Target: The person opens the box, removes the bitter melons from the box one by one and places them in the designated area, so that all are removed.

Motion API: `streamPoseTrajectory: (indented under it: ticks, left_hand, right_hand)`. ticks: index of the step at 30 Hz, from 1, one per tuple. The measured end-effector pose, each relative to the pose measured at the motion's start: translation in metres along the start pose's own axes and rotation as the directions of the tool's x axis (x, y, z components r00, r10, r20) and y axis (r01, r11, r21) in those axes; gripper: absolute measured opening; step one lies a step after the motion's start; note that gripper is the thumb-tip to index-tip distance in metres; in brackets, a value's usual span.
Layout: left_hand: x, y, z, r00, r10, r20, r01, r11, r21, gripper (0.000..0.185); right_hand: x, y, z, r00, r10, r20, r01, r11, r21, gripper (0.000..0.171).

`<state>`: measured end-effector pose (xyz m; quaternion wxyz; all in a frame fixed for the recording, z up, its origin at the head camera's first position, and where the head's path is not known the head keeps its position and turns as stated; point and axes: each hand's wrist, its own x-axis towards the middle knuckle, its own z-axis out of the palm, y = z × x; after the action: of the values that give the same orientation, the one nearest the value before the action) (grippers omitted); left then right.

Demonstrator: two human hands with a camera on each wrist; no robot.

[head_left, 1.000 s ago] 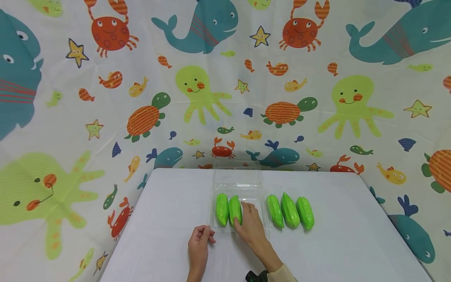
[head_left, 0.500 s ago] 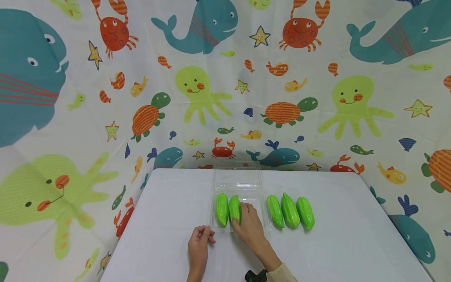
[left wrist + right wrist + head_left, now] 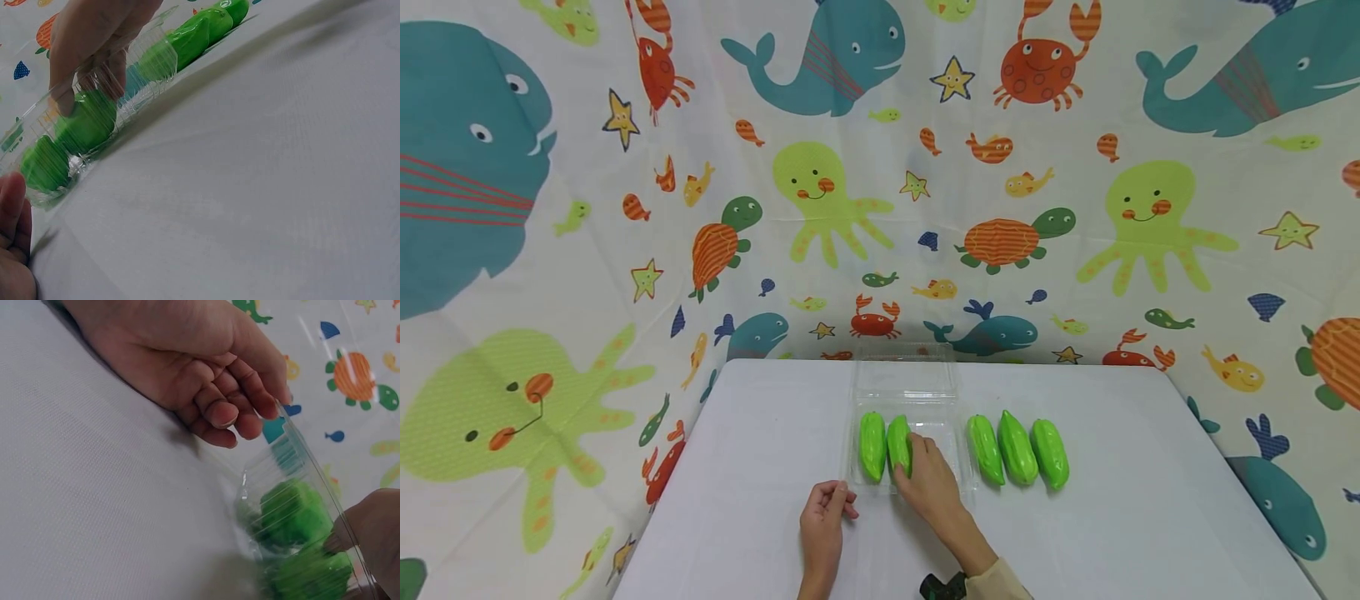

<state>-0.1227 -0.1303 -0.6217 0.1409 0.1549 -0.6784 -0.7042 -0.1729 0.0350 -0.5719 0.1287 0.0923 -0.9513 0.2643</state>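
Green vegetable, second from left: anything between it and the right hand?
Nothing visible. The right hand grips the green vegetable directly inside the clear box; the open lid sits at the far side, out of the way. The left hand holds the near left corner, off that path.

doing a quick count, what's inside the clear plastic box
Two green cucumber-like pieces lie side by side in the clear plastic box. The right hand grips one, hiding part of it and some of the box's floor.
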Motion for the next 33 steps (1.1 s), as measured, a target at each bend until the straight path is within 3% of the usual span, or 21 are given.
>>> streamPoseTrajectory:
  ticks: [7,14,22,33]
  left_hand:
    - [-0.0002,0.0002,-0.0012,1.0,-0.027,0.008,0.027,1.0,0.001,0.023]
    - [0.0001,-0.0018,-0.0007,1.0,-0.014,0.014,0.014,1.0,0.004,0.026]
    - [-0.0005,-0.0027,-0.0004,1.0,-0.018,0.012,0.018,1.0,0.004,0.024]
    - [-0.0021,-0.0027,0.0009,1.0,-0.012,0.003,0.012,1.0,0.012,0.023]
  right_hand:
    - [0.0007,0.0018,0.0014,1.0,0.003,0.001,-0.003,1.0,0.016,0.048]
    - [0.0023,0.0005,-0.0011,0.998,0.032,0.061,-0.033,0.999,0.013,0.051]
    - [0.0015,0.0018,-0.0004,1.0,0.005,0.003,-0.005,0.999,0.041,0.05]
    - [0.0003,0.0029,-0.0016,0.999,0.037,-0.008,-0.036,0.998,0.055,0.047]
